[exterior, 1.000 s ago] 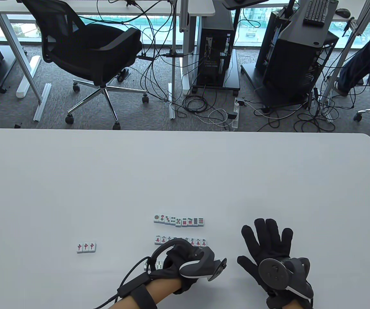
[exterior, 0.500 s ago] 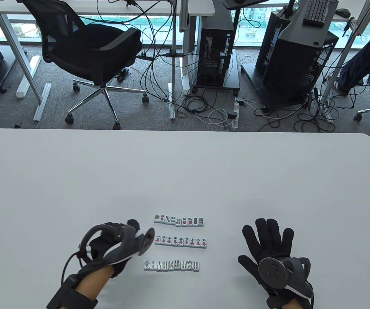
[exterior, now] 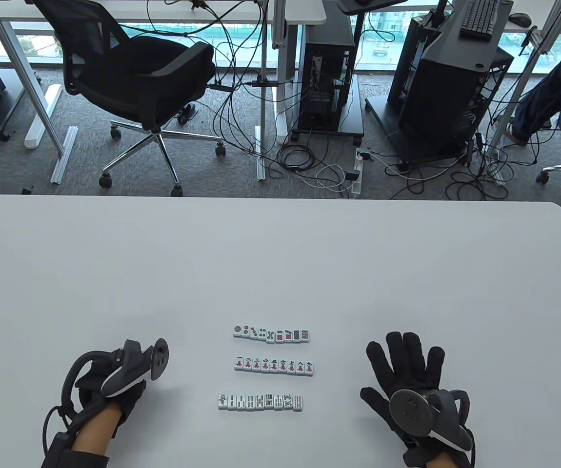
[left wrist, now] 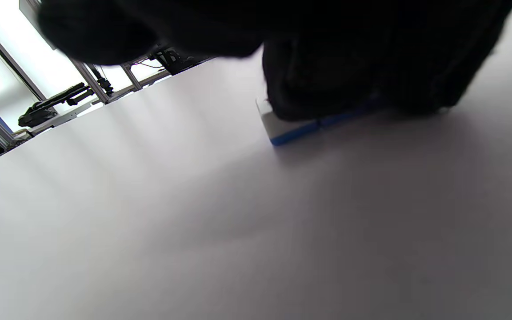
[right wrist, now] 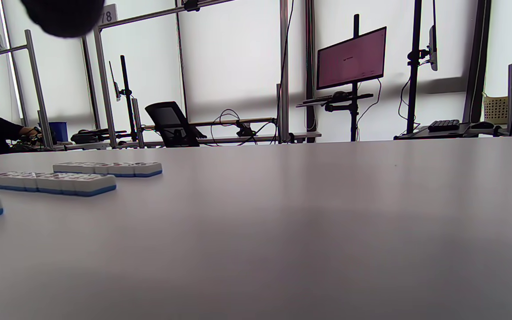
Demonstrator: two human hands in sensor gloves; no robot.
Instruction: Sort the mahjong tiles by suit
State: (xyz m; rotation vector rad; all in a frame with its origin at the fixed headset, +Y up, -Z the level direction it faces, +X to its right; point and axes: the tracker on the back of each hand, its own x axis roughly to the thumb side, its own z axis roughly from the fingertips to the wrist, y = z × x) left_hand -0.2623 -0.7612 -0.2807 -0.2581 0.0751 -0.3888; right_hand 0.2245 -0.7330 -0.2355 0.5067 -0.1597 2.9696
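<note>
— So, we've got three neat rows of tiles on the table (exterior: 280, 253): the dots row (exterior: 270, 334) farthest from us, the characters row (exterior: 274, 365) in the middle, the bamboo row (exterior: 260, 401) nearest.

— And our left hand (exterior: 110, 390)?

— Well to the left of the characters row, down on the table. The left wrist view shows its fingers (left wrist: 354, 75) lying on top of some white, blue-backed tiles (left wrist: 291, 129). Whether they're pinching or only pressing, we can't tell; the glove hides it.

— Right hand (exterior: 407, 385)?

— Flat on the table to the right of the characters row, fingers spread, touching nothing.

— How will those tiles handle, do we reckon?

— Small, hard, light blocks with a glossy look, so likely slick. We'd judge it best to pinch a short run by its two end faces and squeeze inward, or slide it flat; lifting from the middle risks the run buckling apart.

— And against the characters row?

— Keep clear of it; a nudge would scatter that line.
</note>
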